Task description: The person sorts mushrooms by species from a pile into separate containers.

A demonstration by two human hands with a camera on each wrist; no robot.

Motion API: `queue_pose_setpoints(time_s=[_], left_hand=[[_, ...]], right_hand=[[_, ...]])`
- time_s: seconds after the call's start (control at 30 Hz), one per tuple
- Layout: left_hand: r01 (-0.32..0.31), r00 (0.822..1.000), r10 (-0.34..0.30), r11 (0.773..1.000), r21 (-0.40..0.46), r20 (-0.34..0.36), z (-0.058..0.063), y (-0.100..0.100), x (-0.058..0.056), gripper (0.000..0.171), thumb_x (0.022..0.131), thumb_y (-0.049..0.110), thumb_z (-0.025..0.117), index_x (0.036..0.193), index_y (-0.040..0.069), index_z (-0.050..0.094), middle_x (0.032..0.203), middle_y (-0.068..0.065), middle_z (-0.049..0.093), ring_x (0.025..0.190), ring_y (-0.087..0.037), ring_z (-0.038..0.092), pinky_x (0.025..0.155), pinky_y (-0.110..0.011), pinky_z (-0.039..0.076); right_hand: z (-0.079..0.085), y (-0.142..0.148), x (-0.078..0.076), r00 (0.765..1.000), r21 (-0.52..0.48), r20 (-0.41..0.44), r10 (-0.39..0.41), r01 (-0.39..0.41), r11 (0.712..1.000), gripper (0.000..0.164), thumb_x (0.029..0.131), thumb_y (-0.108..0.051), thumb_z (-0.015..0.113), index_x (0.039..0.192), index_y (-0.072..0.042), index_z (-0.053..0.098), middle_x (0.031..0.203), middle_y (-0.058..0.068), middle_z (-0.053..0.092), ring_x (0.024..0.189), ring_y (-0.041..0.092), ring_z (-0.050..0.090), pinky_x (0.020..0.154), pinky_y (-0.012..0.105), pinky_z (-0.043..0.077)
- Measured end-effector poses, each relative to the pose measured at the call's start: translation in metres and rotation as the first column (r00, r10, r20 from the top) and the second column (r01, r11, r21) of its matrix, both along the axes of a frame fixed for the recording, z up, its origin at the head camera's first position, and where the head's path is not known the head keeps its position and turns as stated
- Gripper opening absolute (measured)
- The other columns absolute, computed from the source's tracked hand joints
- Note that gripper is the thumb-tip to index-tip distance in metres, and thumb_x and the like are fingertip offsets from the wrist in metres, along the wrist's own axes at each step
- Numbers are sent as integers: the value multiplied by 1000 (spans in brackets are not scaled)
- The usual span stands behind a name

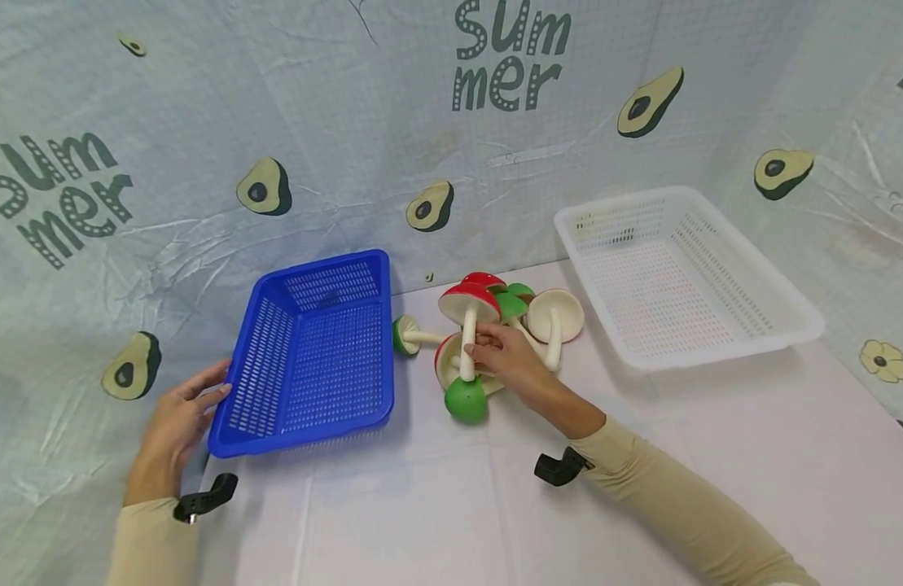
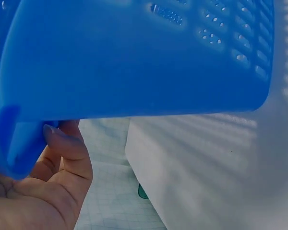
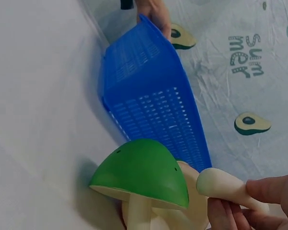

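My left hand [image 1: 178, 419] grips the left rim of a blue plastic basket [image 1: 334, 342], thumb and fingers on its edge in the left wrist view. Nothing lies in that basket. My right hand [image 1: 513, 362] pinches the pale stem of a red-capped toy mushroom [image 1: 469, 303], which stands cap up over a small pile. In the right wrist view, thumb and fingers close round the rounded end of the stem [image 3: 225, 188]. A green-capped mushroom [image 1: 466, 400] lies just below it, and another green-capped one [image 1: 405, 335] rests beside the basket.
A white plastic basket [image 1: 715, 350] stands at the right. Between the baskets lie several more red- and green-capped mushrooms, one with its pale underside [image 1: 554, 313] showing. Behind the table [image 1: 422, 505] hangs a cloth [image 1: 334, 122] printed with avocados.
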State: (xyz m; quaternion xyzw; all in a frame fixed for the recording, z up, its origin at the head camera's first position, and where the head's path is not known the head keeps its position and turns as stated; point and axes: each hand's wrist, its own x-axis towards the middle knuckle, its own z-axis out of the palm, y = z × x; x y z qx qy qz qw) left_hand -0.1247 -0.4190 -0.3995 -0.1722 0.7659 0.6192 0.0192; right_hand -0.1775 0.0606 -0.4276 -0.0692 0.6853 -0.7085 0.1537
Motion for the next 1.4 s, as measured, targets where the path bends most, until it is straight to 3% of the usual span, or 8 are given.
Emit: queue_pose_setpoints(time_s=[0.1,0.27,0.5,0.73,0.87,1.13,1.4], left_hand=[[-6,1000,7,999,33,-17,-1,-2,1,62,99,17,68,155,10,42,115,14,54,90,0,64,73,-17,54],[-14,1000,14,1000,18,-8,-2,-2,-1,62,99,17,68,155,11,42,115,15,54,91,0,63,73,-17,54],[-6,1000,6,1000,11,2,-4,-3,-1,65,100,17,67,157,8,37,115,15,53,91,0,63,74,-16,54],[3,1000,-4,1000,-5,-4,-5,-4,-1,67,100,17,67,157,5,35,116,14,51,92,0,63,74,-16,54],[11,1000,-12,1000,-15,-9,-5,-6,-1,66,100,18,67,156,6,37,116,14,52,92,0,63,75,-16,55],[23,1000,-23,999,-31,-13,-5,-6,-1,64,100,18,67,156,6,38,116,15,53,93,0,63,76,-16,55],[6,1000,-6,1000,-20,-8,-5,-7,0,65,99,19,68,156,8,39,117,14,52,92,0,63,75,-15,55]], right_hand=[[1,1,0,999,11,-23,23,-23,1000,47,100,-8,63,144,4,51,125,20,63,110,25,66,95,34,57],[3,1,-2,997,23,-64,37,-36,999,46,100,-7,64,143,4,53,127,21,64,110,26,68,93,34,57],[8,-1,-6,994,-14,-103,46,-48,999,47,98,-3,65,142,5,54,125,23,66,104,19,69,90,34,59],[15,-6,-9,995,-13,-78,61,-62,998,53,97,-10,69,147,-2,52,131,17,65,114,24,67,91,34,58],[20,-11,-12,994,7,-74,75,-74,997,51,97,-14,70,146,-6,54,126,14,66,111,23,68,92,33,58],[30,-29,-22,994,-25,-51,102,-103,994,49,96,-11,70,143,-6,56,123,14,66,109,24,68,91,35,58],[38,-57,-33,984,-34,-15,178,-179,983,49,97,-13,70,144,-8,56,124,13,66,108,22,68,94,40,58]])
